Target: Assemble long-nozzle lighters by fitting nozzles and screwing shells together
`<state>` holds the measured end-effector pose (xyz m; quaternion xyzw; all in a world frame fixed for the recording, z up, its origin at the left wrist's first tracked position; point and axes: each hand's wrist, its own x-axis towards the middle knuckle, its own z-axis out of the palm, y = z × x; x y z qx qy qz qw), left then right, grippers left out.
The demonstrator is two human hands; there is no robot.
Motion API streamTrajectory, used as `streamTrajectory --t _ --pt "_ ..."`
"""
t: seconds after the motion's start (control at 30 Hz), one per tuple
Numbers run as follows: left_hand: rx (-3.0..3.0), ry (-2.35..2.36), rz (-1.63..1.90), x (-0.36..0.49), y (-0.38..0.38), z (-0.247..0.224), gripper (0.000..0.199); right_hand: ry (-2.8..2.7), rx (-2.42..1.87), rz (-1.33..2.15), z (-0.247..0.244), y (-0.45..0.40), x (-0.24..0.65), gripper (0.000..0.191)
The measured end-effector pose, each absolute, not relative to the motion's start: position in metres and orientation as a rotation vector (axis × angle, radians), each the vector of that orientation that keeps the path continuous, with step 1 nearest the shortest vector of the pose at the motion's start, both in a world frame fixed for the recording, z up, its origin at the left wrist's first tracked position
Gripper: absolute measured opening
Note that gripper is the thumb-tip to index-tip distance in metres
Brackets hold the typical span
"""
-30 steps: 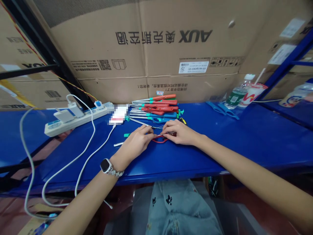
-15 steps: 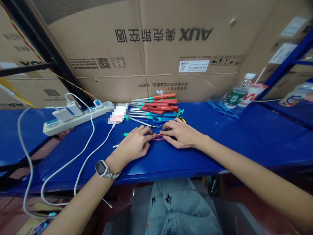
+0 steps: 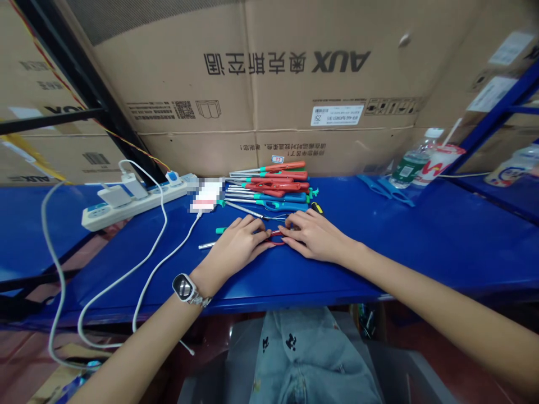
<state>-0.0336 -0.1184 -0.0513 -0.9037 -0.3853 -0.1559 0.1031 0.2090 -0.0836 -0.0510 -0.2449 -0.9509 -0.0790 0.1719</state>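
Observation:
Between my hands, low over the blue table, is a small red part, mostly covered by fingers. My left hand has its fingers closed on the red part's left end. From the other side, my right hand pinches its right end. Just beyond them lies a thin metal rod with fine wires. A green piece and a short metal tube show beside my left hand. Several long-nosed lighters with red handles and blue handles are stacked behind my hands.
A white power strip with chargers and cables stands left, near a blurred phone. Cardboard backs the blue table. At right are a bottle, a red and white cup and blue glasses-like items.
The view has shifted slightly. The fingers of my left hand have straightened a little and lie closer along the red part. Both hands stay at it.

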Motion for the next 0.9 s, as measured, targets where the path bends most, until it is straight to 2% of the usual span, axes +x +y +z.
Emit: streamTrajectory --t 0.33,0.67,0.9 --pt "-2.663 -1.067 -0.386 -0.026 -0.121 -0.051 0.035 -2.61 -0.749 0.003 -0.054 -0.08 0.214 0.032" --pt "-2.566 -1.007 -0.345 -0.025 -0.121 -0.055 0.037 -2.758 -0.566 -0.317 -0.044 -0.077 0.214 0.033" --pt "-2.543 -0.999 -0.363 -0.025 -0.123 -0.054 0.036 -2.783 -0.567 -0.329 -0.043 -0.079 0.213 0.034"
